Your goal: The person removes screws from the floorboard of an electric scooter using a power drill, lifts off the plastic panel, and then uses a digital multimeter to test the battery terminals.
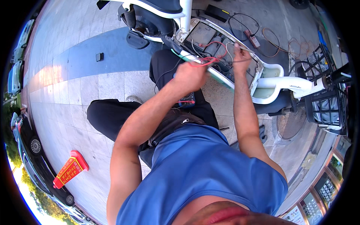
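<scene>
My left hand [191, 77] is closed beside the near edge of a white electric scooter's floor frame [225, 78]. Thin red wires [210, 60] come out at its fingers, which are partly hidden. My right hand [241, 60] reaches over the open floor compartment [206, 33], its fingertips pinched on a pale wire [228, 48]. Inside the compartment are grey and black parts with loose leads. A blue multimeter [184, 100] with a red lead lies between my legs, partly covered by my left forearm.
Behind the scooter lie a black box [216, 13], a power strip [252, 39] and an orange cable [278, 47]. A black basket [325, 107] hangs at the scooter's front. To the left are a small dark block [99, 57], a red sign cone [72, 168] and parked cars [35, 150].
</scene>
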Demonstrator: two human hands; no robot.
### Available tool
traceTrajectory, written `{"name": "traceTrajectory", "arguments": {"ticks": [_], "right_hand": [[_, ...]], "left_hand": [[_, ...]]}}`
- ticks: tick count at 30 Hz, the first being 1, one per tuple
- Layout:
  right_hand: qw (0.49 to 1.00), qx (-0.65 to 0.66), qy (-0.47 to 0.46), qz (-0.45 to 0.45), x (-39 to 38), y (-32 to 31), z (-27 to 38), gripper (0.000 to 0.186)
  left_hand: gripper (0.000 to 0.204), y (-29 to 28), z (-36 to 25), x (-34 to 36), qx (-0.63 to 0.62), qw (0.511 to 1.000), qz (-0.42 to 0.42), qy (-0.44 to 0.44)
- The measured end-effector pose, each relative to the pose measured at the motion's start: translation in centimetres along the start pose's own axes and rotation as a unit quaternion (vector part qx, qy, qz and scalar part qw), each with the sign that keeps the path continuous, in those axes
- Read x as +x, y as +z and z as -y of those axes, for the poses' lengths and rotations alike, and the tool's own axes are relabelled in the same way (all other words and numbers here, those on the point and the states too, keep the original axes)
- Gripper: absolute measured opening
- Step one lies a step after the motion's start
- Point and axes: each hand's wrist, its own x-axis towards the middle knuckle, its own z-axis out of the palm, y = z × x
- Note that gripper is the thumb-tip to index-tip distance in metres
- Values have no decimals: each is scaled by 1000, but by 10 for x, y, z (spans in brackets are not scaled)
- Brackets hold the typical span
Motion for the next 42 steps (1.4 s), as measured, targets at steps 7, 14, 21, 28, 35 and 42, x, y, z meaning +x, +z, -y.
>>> {"name": "traceTrajectory", "arguments": {"ticks": [7,14,21,28,35,42], "right_hand": [[980,-176,26,95,-23,86,-2,21],[973,-183,-5,144,-25,84,-4,19],[979,-165,10,122,-25,82,-11,20],[974,-192,0,121,-25,82,-6,21],[974,-184,-17,132,-26,84,-3,18],[945,-259,-121,160,-26,88,-2,19]], "left_hand": [[35,-7,108,79,-81,973,-152,-155],[36,23,135,114,-96,975,-147,-134],[34,25,136,118,-133,967,-167,-139],[33,18,128,112,-167,962,-177,-120],[34,24,131,115,-139,966,-180,-120],[42,32,143,121,-83,980,-157,-90]]}}
